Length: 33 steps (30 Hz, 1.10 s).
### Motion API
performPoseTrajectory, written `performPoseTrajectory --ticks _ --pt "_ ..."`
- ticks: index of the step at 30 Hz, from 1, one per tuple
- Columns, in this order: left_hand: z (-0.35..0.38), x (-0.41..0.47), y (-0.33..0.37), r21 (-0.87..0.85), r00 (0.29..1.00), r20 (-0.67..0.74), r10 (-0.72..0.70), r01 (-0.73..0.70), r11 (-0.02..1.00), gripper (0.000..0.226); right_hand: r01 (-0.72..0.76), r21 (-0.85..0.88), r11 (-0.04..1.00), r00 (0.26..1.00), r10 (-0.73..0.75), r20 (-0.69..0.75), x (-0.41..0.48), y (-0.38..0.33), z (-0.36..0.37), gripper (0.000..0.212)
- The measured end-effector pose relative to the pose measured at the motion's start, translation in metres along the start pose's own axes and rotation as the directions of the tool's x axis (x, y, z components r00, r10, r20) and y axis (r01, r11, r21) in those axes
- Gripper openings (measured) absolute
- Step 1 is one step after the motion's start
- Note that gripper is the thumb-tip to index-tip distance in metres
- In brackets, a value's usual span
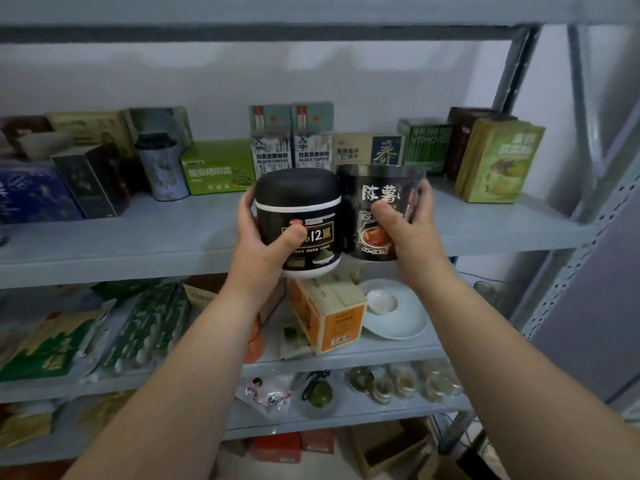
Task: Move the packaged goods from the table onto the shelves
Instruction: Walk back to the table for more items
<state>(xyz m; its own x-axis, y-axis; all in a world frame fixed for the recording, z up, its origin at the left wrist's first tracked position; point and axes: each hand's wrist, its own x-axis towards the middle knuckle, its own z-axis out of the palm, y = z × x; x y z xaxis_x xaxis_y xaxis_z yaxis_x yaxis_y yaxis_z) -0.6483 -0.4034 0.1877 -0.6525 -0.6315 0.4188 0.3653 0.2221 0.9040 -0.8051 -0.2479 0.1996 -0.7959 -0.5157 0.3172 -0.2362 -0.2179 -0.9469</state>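
My left hand (263,244) grips a black jar with a rounded lid and a white band (301,209), thumb across its label. My right hand (405,223) grips a black cylindrical can with white characters (370,202), thumb on its front. Both containers are held side by side, touching, just in front of the grey shelf board (173,237), above its front edge. Behind them stand two black coffee boxes (291,143) at the back of that shelf.
On the same shelf stand a green tea box (218,168), a patterned tin (162,168), dark boxes at left and green boxes (498,164) at right. The shelf below holds an orange box (329,317), a white plate (401,313) and green bags (149,323). A metal upright (588,133) stands at right.
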Motion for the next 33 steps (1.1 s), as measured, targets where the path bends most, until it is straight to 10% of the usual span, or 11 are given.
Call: performPoseTrajectory --ticks 12,18,24,33 --pt "0.056 0.113 -0.048 0.462 0.989 0.146 -0.023 -0.048 0.885 0.09 0.146 -0.434 0.889 0.989 -0.135 0.056 0.106 0.047 -0.07 0.093" --pt "0.074 0.185 -0.062 0.83 0.983 0.165 0.084 -0.184 0.527 0.095 0.103 -0.557 0.824 0.994 -0.111 0.019 0.166 0.06 -0.079 0.088" --pt "0.104 0.23 -0.086 0.867 0.914 0.36 0.188 -0.402 0.294 0.082 0.057 -0.625 0.779 0.989 -0.131 -0.073 0.214 0.068 -0.08 0.092" --pt "0.125 0.256 -0.127 0.836 0.845 0.427 0.322 -0.504 0.216 0.077 0.097 -0.623 0.776 0.974 -0.204 -0.103 0.241 0.1 -0.085 0.117"
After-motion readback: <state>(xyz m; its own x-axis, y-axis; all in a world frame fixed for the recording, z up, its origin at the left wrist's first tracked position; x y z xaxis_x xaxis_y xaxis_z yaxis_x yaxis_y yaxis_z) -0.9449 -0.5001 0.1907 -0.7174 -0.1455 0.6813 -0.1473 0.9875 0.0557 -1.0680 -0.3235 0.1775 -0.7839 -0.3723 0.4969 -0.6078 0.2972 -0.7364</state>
